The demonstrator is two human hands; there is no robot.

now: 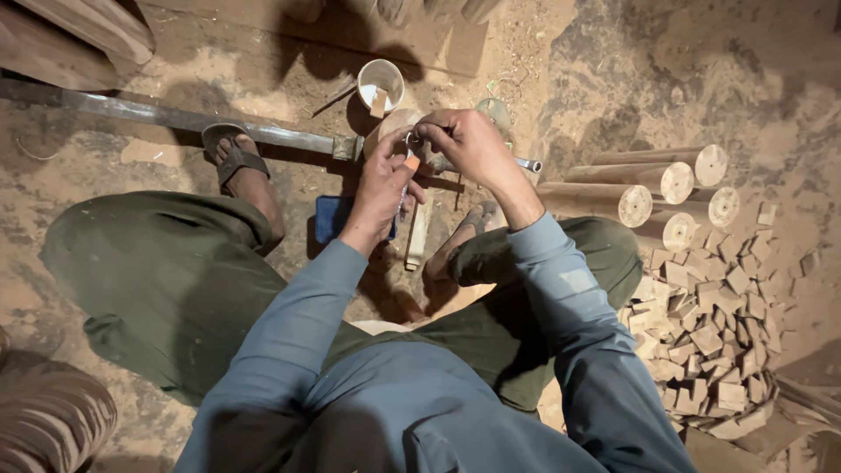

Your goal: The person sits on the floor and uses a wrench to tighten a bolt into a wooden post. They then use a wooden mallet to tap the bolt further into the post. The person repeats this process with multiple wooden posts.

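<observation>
Small orange piece (411,162) half hidden between fingers, pinched by left hand (383,186), right hand (464,144) at 2 o'clock gripping a thin metal ring (410,137), hard to see

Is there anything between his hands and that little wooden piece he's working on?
Nothing visible. The left hand pinches the small wooden piece directly, and the right hand meets it from above at a small metal ring. The white cup and round wooden posts lie off to the sides.
</observation>
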